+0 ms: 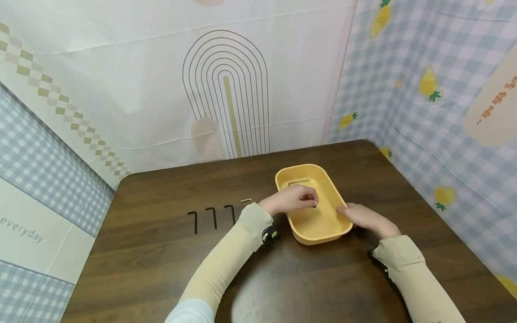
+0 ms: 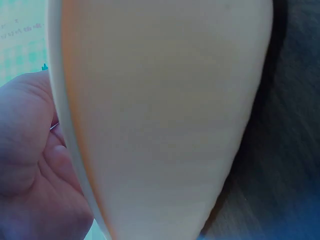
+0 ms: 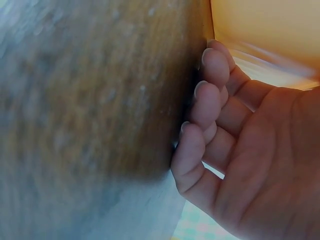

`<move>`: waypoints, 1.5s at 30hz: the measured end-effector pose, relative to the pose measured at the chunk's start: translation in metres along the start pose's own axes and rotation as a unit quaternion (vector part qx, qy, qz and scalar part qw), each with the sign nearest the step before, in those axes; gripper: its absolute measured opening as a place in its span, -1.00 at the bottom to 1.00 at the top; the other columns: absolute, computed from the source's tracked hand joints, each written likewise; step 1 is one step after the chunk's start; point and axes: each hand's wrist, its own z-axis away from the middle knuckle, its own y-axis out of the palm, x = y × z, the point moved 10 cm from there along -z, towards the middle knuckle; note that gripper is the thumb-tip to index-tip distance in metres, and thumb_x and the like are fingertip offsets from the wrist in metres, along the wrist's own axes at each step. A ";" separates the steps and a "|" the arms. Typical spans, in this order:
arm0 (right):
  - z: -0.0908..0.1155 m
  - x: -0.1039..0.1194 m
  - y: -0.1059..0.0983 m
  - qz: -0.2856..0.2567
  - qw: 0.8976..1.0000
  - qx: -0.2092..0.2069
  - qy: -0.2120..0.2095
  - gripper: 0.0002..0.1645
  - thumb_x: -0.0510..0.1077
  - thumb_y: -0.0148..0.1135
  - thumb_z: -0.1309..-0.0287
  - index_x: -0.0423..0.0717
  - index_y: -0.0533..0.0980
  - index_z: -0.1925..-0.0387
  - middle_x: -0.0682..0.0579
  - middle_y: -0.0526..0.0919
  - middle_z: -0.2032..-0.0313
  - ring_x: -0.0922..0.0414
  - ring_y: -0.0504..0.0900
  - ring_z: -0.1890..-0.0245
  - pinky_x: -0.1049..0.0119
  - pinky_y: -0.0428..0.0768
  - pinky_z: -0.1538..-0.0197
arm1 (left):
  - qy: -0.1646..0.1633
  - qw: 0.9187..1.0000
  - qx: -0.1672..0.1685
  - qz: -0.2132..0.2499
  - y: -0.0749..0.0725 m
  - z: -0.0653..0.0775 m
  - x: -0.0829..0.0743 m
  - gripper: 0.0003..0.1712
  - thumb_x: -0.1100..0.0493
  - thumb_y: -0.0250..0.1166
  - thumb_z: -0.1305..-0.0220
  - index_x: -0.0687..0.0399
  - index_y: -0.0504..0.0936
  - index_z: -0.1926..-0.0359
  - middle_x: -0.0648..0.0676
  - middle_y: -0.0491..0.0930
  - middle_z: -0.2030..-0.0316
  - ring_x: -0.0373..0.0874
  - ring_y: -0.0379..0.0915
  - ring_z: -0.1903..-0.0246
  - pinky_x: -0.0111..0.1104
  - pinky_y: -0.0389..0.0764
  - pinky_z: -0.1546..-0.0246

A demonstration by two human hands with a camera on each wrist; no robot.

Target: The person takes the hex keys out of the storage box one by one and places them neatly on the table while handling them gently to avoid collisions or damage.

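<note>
My left hand [image 1: 294, 198] is over the inside of a yellow plastic tray [image 1: 300, 224], its fingers curled and pinching a hex key [image 2: 54, 126]. Only a thin sliver of that key shows; the hand hides the rest. In the left wrist view the tray wall [image 2: 160, 120] covers much of the picture. At the tray's right side my right hand [image 1: 369, 218] grips the wall, thumb over the rim and fingers outside. The right wrist view has those fingers [image 3: 205, 107] curled close to the tabletop. Another hex key [image 1: 299, 181] lies at the tray's far end.
Left of the tray, three black hex keys [image 1: 195, 223] lie in a row on the brown wooden table [image 1: 153, 269], with a silver hex key [image 1: 246, 200] beside them, partly behind the left forearm. Patterned cloth [image 1: 299, 89] hangs behind the table and on both sides.
</note>
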 end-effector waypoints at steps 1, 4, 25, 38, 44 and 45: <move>0.000 0.000 0.000 0.000 1.000 -0.001 0.000 -0.49 0.09 -0.18 -0.47 -0.25 0.48 0.02 0.00 0.52 0.49 0.10 0.48 0.49 0.24 0.43 0.33 | -0.001 1.000 -0.002 0.000 -0.001 0.001 0.001 -0.92 0.18 0.26 -0.44 0.07 0.65 0.22 -0.10 0.59 0.33 -0.36 0.42 0.35 -0.56 0.43 0.25; 0.000 0.000 0.000 0.002 1.000 -0.003 -0.002 -0.50 0.08 -0.19 -0.47 -0.24 0.49 0.05 0.00 0.51 0.50 0.11 0.48 0.49 0.24 0.43 0.34 | -0.008 1.000 -0.008 0.004 -0.002 0.001 0.003 -0.92 0.17 0.28 -0.43 0.05 0.66 0.22 -0.11 0.61 0.33 -0.37 0.43 0.36 -0.56 0.44 0.25; 0.001 0.002 -0.001 0.006 1.000 -0.002 -0.001 -0.48 0.10 -0.20 -0.47 -0.25 0.48 0.04 0.00 0.52 0.48 0.09 0.48 0.47 0.25 0.43 0.32 | 0.012 0.996 -0.051 0.078 -0.048 0.015 -0.023 -0.89 0.24 0.31 -0.39 0.13 0.66 0.10 -0.03 0.69 0.24 -0.35 0.58 0.24 -0.51 0.55 0.15; 0.002 0.004 -0.001 0.002 1.000 -0.002 -0.004 -0.49 0.11 -0.19 -0.48 -0.22 0.49 0.07 0.00 0.53 0.49 0.09 0.48 0.48 0.23 0.42 0.32 | 0.025 0.992 -0.116 -0.043 -0.096 0.041 -0.039 -0.91 0.20 0.28 -0.43 0.05 0.67 0.11 -0.11 0.64 0.24 -0.35 0.52 0.20 -0.51 0.47 0.05; 0.002 0.003 0.001 0.002 1.000 0.003 0.004 -0.47 0.11 -0.19 -0.48 -0.26 0.47 0.01 0.00 0.55 0.48 0.10 0.50 0.49 0.24 0.43 0.33 | 0.016 0.986 -0.132 -0.097 -0.109 0.058 -0.038 -0.92 0.18 0.26 -0.44 0.02 0.66 0.13 -0.13 0.63 0.25 -0.32 0.51 0.20 -0.39 0.52 0.05; 0.002 0.003 0.001 0.004 1.000 0.005 0.004 -0.47 0.11 -0.20 -0.48 -0.26 0.47 0.01 0.00 0.55 0.49 0.10 0.49 0.49 0.24 0.43 0.34 | 0.014 0.986 -0.135 -0.102 -0.111 0.061 -0.038 -0.92 0.18 0.26 -0.44 0.02 0.66 0.13 -0.12 0.63 0.25 -0.31 0.51 0.20 -0.38 0.52 0.06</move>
